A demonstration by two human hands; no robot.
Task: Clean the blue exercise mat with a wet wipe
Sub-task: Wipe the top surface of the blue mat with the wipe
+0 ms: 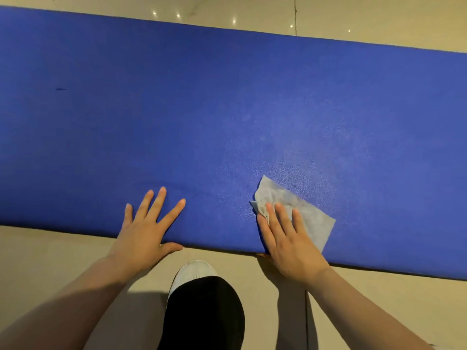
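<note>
A long blue foam exercise mat [202,109] lies flat across a beige tiled floor [63,248]. Near its closer edge, a crumpled pale grey wet wipe [303,210] sits under the right hand [288,238], whose straight fingers press it down. The left hand [146,228] rests spread on the mat, thumb at the edge. A white shoe [192,274] and black trouser leg [204,317] stand between the forearms.
</note>
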